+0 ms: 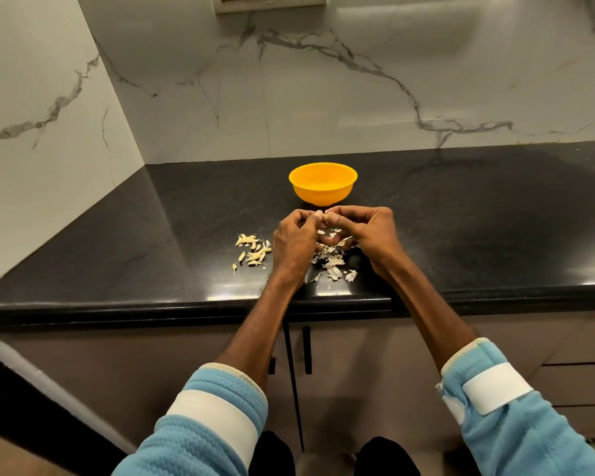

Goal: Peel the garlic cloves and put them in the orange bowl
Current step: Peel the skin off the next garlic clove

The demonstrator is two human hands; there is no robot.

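1. A single garlic clove is held in the air between the two hands, just in front of the orange bowl and above the counter. It is mostly hidden by the fingertips, so how much skin remains on it cannot be told.
2. The left hand has its fingers curled inward, and its thumb and forefinger pinch the clove from the left.
3. The right hand mirrors it: fingers curled, thumb and forefinger tips closed on the same clove. The two hands' fingertips meet there.
4. The orange bowl stands upright on the black stone countertop, just beyond the hands. Whether anything lies in it cannot be told.
5. A pile of garlic cloves lies on the counter just left of the left hand, with a few strays at its near edge.
6. Papery skins are scattered on the counter under and between the wrists, towards the front edge.
7. Both forearms come out of light blue sleeves, and a white band wraps each one.
8. A white marble-veined wall rises behind and to the left of the counter, with a switch plate at the top edge.
9. Below the counter are cabinet doors with black handles.
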